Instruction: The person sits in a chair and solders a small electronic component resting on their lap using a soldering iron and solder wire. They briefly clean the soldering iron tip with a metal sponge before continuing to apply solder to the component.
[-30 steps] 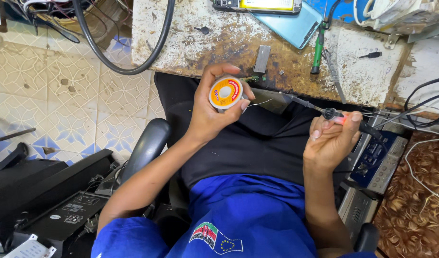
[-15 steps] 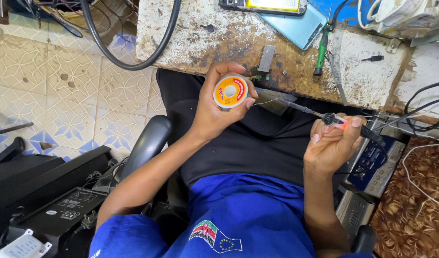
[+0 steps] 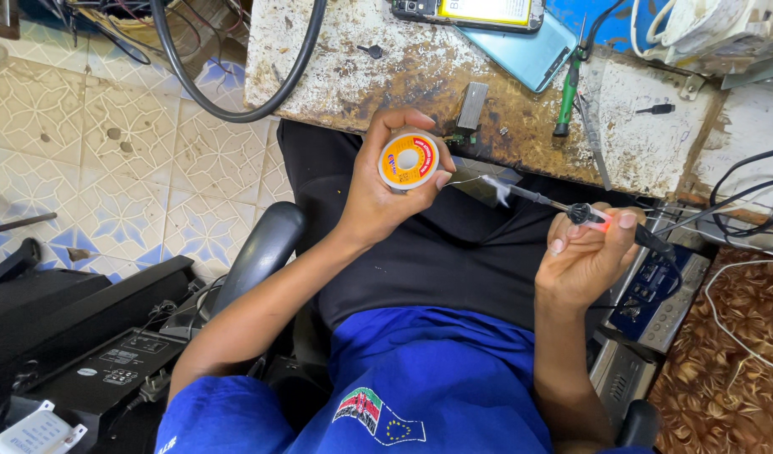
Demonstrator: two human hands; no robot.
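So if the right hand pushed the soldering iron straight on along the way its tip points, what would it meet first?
Probably the thin solder wire that runs from the spool in the left hand. The right hand aims the soldering iron tip just short of it, though depth is unclear.

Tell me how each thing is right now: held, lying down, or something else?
Solder spool: held up in the left hand, wire end sticking out.
Soldering iron: gripped in the right hand, tip pointing at the wire.
Green screwdriver: lying on the workbench.
Phone: lying flat on the bench.
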